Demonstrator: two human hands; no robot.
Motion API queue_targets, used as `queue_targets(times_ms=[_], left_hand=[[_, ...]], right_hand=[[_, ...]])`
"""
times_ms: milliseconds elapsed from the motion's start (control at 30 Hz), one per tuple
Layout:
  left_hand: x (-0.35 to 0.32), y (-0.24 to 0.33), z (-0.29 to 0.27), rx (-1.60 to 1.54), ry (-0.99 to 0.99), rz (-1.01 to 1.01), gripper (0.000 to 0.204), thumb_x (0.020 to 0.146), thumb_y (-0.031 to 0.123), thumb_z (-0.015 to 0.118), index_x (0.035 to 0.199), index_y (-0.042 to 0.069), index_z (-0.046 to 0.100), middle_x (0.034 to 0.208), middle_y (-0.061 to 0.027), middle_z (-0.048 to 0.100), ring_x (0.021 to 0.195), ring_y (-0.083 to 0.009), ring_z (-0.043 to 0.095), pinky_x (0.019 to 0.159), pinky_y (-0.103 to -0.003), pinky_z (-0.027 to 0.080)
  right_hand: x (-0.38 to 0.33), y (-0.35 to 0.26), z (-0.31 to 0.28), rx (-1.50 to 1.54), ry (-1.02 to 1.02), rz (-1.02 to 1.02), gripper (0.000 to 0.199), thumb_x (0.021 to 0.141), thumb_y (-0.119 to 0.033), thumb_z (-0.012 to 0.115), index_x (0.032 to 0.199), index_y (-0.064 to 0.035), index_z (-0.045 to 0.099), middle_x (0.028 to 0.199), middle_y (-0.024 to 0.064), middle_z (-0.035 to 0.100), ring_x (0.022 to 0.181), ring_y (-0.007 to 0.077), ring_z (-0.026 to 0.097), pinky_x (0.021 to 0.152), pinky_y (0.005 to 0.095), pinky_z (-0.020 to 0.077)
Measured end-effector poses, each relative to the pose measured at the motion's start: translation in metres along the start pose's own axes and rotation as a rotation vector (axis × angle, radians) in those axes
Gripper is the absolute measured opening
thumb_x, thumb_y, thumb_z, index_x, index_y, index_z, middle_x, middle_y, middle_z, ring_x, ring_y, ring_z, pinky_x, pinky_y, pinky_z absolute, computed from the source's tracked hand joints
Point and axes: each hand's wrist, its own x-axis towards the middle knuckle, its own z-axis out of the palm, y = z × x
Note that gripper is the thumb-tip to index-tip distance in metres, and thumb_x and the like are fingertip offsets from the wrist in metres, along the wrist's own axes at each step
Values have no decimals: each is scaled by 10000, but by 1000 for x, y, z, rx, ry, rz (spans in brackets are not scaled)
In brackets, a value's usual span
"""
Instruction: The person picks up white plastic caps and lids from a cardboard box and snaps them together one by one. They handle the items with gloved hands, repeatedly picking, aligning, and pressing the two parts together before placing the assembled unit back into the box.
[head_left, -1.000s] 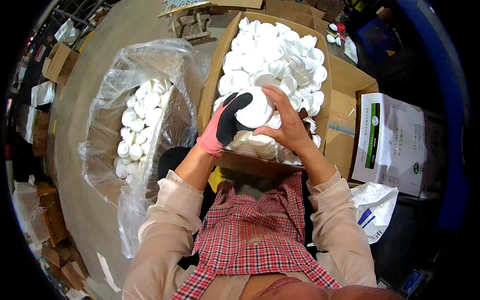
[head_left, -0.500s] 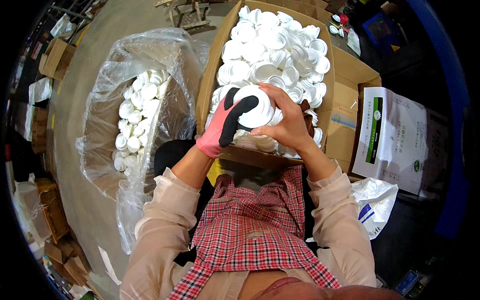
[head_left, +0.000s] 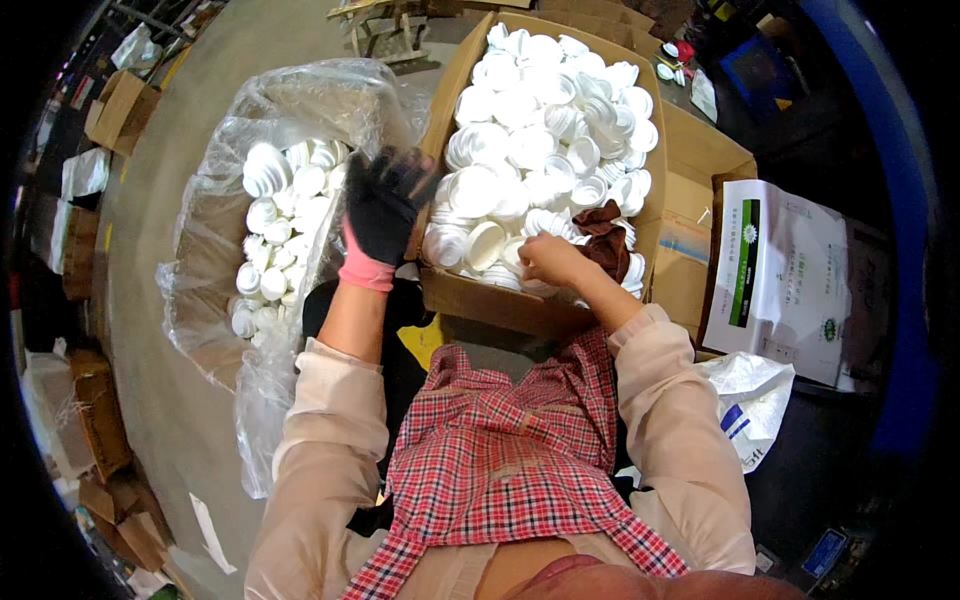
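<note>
My left hand (head_left: pixel 385 210), in a black and pink glove, is open with its fingers spread, somewhat blurred. It hangs between the plastic-lined box (head_left: pixel 205 225) and the cardboard box (head_left: pixel 500 292), holding nothing. My bare right hand (head_left: pixel 555 262) is at the near side of the cardboard box, its fingers curled in against a white plastic lid (head_left: pixel 512 254); the fingertips are partly hidden. Round white plastic lids (head_left: pixel 530 145) heap the cardboard box. A larger white lid (head_left: pixel 266 170) shows at the far left of the pile in the lined box. Beside my right wrist lies a brown cloth (head_left: pixel 604 240).
To the right stands another cardboard box (head_left: pixel 685 190), next to a white printed sheet or sack (head_left: pixel 785 285). A crumpled white bag (head_left: pixel 750 405) lies nearer me. At the left edge are several cardboard boxes (head_left: pixel 100 415); a wooden stand (head_left: pixel 385 35) is at the back.
My left hand has let go of the white lid and swung left, opening. A larger lid now shows over the left pile. My right hand has dropped to the lids in the box.
</note>
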Motion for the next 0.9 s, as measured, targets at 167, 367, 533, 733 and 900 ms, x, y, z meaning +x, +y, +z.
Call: queue_targets(times_ms=[167,367,533,733,900], left_hand=[[0,-58,-15,736,373,-149,630,915,526,508,1303,41,407,1244,-196,496,1165,-375,509,952,-552,453],[17,-85,1,-314,47,-482,673,895,634,432,1353,146,366,1298,-181,483,1191,-424,454,971,-695,330],[27,-80,25,103,110,-266,706,904,619,405,1360,83,357,1381,-278,374,1283,-523,327,1063,-675,225],[37,-82,22,43,75,-412,663,903,606,448,1284,62,463,1352,-306,411,1251,-531,385,1007,-681,315],[37,-75,18,177,-26,-366,810,903,667,340,1455,79,265,1449,-297,297,1315,-524,303,973,-631,392]], right_hand=[[-26,-19,-60,326,404,-41,140,754,-126,693,814,-58,588,803,130,626,760,345,607,656,433,463],[-31,-48,-102,771,672,-359,184,848,-103,660,1015,-26,641,1153,121,612,977,262,612,860,346,470],[10,50,-68,495,727,334,293,819,-10,557,1106,-36,609,1147,181,595,1065,340,572,915,382,452],[43,107,22,267,655,284,319,759,27,547,1059,-62,607,1138,209,553,1032,419,538,877,449,449],[14,66,-47,213,630,199,137,784,16,560,891,-47,616,1023,155,558,968,362,531,809,427,469]])
